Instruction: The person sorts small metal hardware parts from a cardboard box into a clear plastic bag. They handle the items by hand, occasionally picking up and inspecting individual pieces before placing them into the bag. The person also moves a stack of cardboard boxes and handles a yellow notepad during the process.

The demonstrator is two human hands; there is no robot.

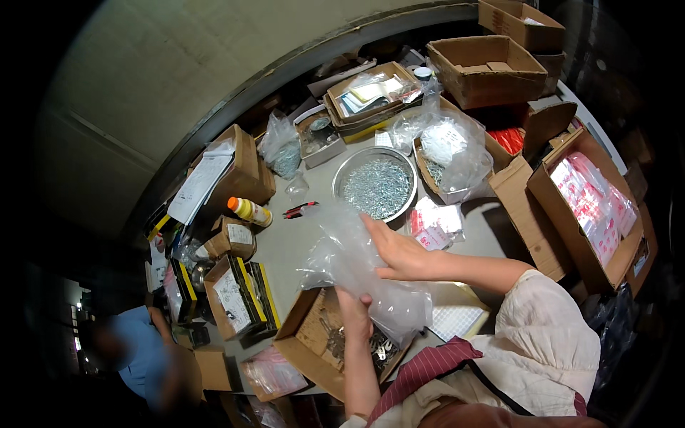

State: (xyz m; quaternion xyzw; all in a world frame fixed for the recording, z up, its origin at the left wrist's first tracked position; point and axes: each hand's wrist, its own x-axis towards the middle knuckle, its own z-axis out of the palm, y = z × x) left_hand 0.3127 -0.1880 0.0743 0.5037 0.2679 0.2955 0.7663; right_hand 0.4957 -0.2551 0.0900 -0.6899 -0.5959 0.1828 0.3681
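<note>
Clutching a plastic bag (pixel 337 246), the left hand (pixel 354 314) hung above a cardboard box (pixel 308 365) by the near edge of the desk (pixel 284 246); the right hand (pixel 401 255) touched the bag, grip unclear.

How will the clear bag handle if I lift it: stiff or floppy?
The bag is likely floppy, since it is creased and bunched. It is probably light for its size, being see-through film. Its glossy sheen suggests it may slip.

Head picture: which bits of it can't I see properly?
In the head view:
Cardboard box by the left hand: part of its inside, hidden by that hand and the plastic bag.
Silvery pieces: too small to count.
Co-worker: head blurred.
Wearer's clothes: cut off by the lower edge.
</note>
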